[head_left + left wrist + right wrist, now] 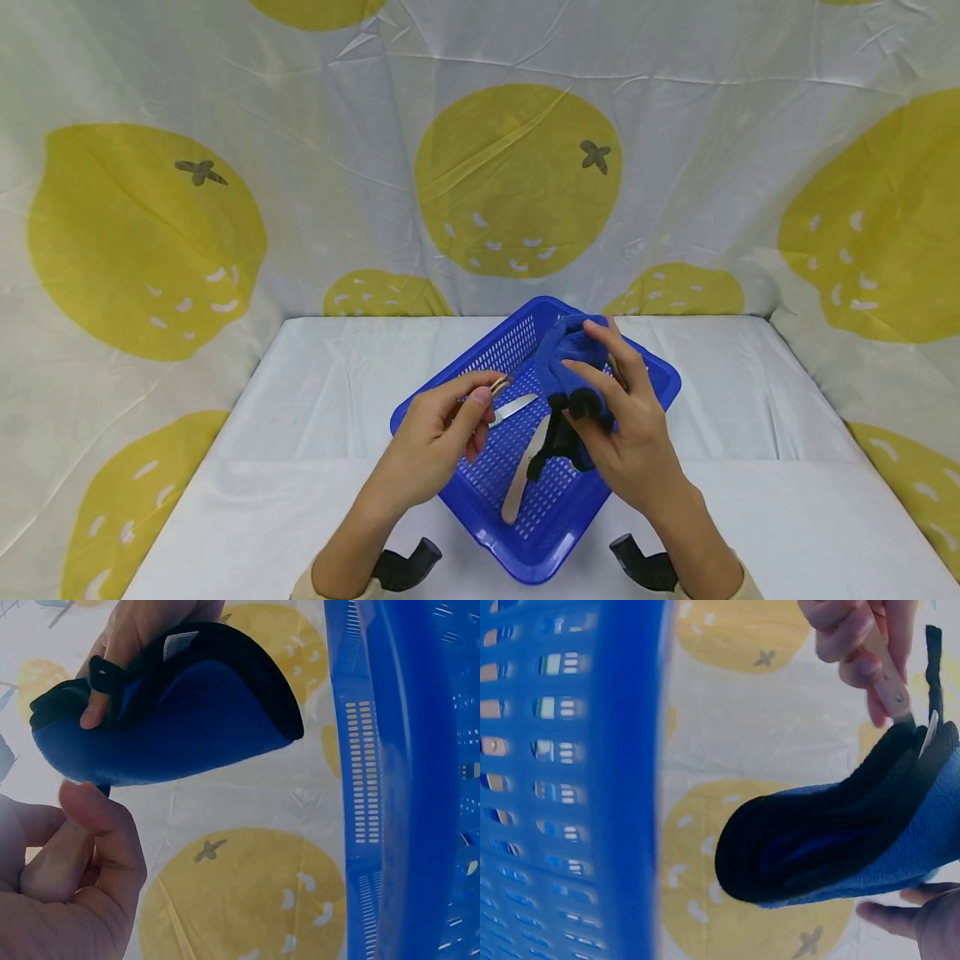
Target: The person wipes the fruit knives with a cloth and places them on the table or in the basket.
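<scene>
My left hand (438,433) pinches a tan, wooden-handled tool (889,691) over the basket. The tool's dark metal end meets the black edge of a blue fleece pouch (558,358) in the right wrist view; its tip is hidden. My right hand (633,425) grips this folded pouch, its thumb (91,712) pressed on the near side in the left wrist view. Black trim, a small white label (180,645) and a black strap (557,442) show on the pouch. Both hands are above a blue plastic basket (536,571).
Inside the basket lie a flat, pale wooden piece (519,487) and a small knife (517,406) with a silver blade. White cloth (315,433) covers the table around it. Behind and at the sides hang curtains with yellow lemon prints (517,183).
</scene>
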A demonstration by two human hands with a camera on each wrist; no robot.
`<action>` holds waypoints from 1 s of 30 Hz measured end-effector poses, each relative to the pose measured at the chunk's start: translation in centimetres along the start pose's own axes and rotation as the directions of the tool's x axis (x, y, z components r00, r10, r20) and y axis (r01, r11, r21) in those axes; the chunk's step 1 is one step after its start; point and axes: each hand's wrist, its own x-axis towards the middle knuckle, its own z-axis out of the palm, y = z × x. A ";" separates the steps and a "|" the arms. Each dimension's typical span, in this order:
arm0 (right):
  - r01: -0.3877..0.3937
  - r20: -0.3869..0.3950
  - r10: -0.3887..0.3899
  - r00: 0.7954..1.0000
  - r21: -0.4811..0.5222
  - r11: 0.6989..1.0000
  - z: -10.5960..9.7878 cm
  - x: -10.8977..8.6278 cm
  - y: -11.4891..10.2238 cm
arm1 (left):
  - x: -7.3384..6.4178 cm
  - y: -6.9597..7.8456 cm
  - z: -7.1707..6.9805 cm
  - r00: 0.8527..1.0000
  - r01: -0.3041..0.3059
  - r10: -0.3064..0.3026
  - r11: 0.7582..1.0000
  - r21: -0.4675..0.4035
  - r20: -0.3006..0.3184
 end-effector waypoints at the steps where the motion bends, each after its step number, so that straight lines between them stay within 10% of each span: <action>1: 0.001 -0.003 -0.001 1.000 0.020 1.000 0.1 0.0 0.0 | 0.0 0.0 0.1 1.000 -0.004 0.004 1.000 -0.006 0.008; 11: 0.180 -0.214 -0.192 0.958 -0.074 0.981 0.5 0.4 0.1 | -0.2 0.1 0.1 0.996 0.000 -0.004 0.999 -0.035 -0.089; 21: 0.325 -0.051 -0.342 0.938 -0.206 0.923 1.4 0.2 -1.6 | -0.3 0.0 0.5 0.990 -0.015 0.015 1.000 0.006 -0.140; 30: 0.279 0.008 -0.286 0.958 -0.245 0.928 2.2 -0.2 -2.2 | -0.3 -0.3 0.7 0.988 -0.125 0.128 0.991 0.041 -0.083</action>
